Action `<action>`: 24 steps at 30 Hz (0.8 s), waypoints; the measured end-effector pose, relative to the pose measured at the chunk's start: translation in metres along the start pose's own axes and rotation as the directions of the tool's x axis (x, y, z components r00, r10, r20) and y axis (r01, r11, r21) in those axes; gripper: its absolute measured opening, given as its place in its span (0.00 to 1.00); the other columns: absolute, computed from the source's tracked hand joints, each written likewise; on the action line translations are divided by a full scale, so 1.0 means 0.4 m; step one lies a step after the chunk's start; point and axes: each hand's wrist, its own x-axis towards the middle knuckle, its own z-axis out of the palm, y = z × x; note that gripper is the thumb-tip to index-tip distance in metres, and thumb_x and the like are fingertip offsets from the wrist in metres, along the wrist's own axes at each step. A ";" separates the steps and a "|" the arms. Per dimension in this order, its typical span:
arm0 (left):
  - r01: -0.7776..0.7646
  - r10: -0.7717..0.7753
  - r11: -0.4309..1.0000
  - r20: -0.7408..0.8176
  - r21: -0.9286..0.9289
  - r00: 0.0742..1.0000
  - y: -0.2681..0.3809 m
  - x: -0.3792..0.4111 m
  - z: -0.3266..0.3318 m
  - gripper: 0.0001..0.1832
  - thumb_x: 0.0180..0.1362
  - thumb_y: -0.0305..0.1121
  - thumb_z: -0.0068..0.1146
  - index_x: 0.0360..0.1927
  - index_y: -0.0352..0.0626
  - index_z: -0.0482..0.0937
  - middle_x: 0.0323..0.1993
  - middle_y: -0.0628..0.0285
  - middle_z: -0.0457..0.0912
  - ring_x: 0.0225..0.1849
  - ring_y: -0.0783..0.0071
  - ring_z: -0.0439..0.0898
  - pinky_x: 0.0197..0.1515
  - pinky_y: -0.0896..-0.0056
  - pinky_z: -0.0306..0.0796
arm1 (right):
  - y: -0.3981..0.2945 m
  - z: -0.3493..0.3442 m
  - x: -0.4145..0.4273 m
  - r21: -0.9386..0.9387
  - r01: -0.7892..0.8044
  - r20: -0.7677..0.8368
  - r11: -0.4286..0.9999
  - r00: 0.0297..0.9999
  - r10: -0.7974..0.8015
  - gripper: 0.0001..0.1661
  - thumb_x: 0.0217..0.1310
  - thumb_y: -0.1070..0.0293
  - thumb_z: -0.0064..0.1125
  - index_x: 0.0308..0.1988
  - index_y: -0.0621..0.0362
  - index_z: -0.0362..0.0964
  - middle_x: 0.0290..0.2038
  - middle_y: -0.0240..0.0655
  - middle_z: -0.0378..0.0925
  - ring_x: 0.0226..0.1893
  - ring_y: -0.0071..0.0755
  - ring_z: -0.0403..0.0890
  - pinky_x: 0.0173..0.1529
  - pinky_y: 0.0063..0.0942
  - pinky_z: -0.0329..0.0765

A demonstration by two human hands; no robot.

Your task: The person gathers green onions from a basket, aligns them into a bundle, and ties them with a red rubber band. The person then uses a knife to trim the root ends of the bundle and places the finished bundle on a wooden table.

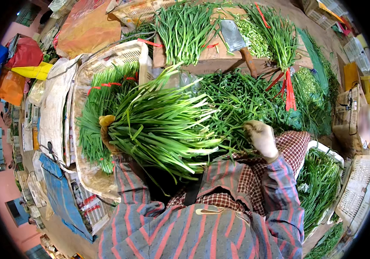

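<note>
A thick loose bunch of garlic chives (pixel 168 126) is gripped in my left hand (pixel 105 131), leafy ends toward the left and pale cut ends fanned toward the right. My fingers wrap its leafy side, partly hidden by the leaves. To the right, my right hand (pixel 263 138) is curled above my checked trouser leg, at the edge of a heap of loose green leaves (pixel 237 106). Whether anything is pinched in its fingers cannot be seen. Below the left hand stands a white plastic crate (pixel 144 55) holding chive bundles (pixel 100 97) with red ties.
Ahead, a cleaver (pixel 232 35) lies on a board (pixel 204 61) between two chive bunches (pixel 185 32) (pixel 277 39), beside chopped stem ends (pixel 253 37). Red tie strips (pixel 289 92) hang from the board's front. A white basket of greens (pixel 321 184) stands to my right.
</note>
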 end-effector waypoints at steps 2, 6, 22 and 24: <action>-0.038 0.036 0.999 0.064 0.024 0.997 -0.005 0.003 -0.023 0.18 0.58 0.38 0.54 0.52 0.47 0.73 0.44 0.63 0.80 0.44 0.67 0.79 0.51 0.60 0.73 | 0.003 -0.053 -0.009 -0.242 0.279 -0.132 0.929 0.940 -0.316 0.10 0.51 0.75 0.57 0.38 0.62 0.77 0.33 0.41 0.80 0.36 0.40 0.80 0.41 0.29 0.76; 0.000 0.001 1.000 -0.048 0.027 0.999 0.005 -0.006 -0.020 0.20 0.58 0.39 0.53 0.54 0.47 0.72 0.44 0.61 0.80 0.44 0.65 0.79 0.51 0.60 0.73 | -0.228 -0.037 -0.059 -0.348 0.637 -0.011 0.687 0.730 -0.683 0.23 0.44 0.64 0.65 0.42 0.60 0.73 0.40 0.39 0.77 0.42 0.42 0.78 0.47 0.30 0.75; 0.107 -0.083 0.980 0.141 -0.166 0.987 -0.023 0.005 0.007 0.14 0.57 0.34 0.55 0.47 0.44 0.76 0.44 0.57 0.81 0.45 0.65 0.80 0.50 0.58 0.74 | -0.276 0.153 -0.071 -0.729 0.649 0.328 0.218 0.611 -0.721 0.12 0.48 0.70 0.52 0.37 0.59 0.68 0.16 0.29 0.69 0.18 0.31 0.75 0.19 0.28 0.69; 0.113 -0.099 0.984 0.102 -0.135 0.990 -0.023 0.005 -0.003 0.13 0.58 0.34 0.54 0.46 0.44 0.76 0.43 0.57 0.81 0.45 0.65 0.80 0.50 0.58 0.75 | -0.297 0.109 -0.082 -0.761 0.610 0.315 0.221 0.645 -0.696 0.07 0.47 0.72 0.51 0.31 0.57 0.64 0.16 0.29 0.68 0.17 0.31 0.74 0.19 0.30 0.70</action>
